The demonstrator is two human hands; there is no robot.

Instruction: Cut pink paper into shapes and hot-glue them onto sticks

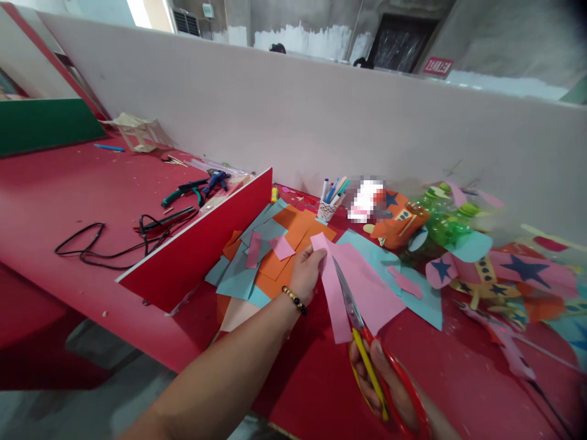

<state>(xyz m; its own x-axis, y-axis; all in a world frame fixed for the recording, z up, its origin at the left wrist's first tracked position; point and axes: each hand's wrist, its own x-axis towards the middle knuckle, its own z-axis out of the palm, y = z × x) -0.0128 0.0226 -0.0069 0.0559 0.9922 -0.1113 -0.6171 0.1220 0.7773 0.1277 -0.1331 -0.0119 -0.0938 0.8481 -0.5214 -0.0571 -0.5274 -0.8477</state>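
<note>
My left hand (307,269), with a beaded bracelet (295,300) at the wrist, pinches the top left corner of a pink sheet of paper (367,287). In my right hand (373,373) are scissors (351,300) with red and yellow handles. Their blades lie along a long cut in the sheet, which parts a strip (333,302) on the left from the larger piece. Under and beside the sheet lie blue paper (428,305) and a heap of orange paper (275,278) and blue sheets. Small pink scraps (282,247) rest on the heap.
A cup of pens (326,211) stands by the white partition (275,110). Green plastic bottles (463,223) and paper-covered rockets (495,272) crowd the right. A pink glue gun (502,348) with a cord lies near them. Left of a red divider (206,244) are pliers (183,192) and a black cable (92,263).
</note>
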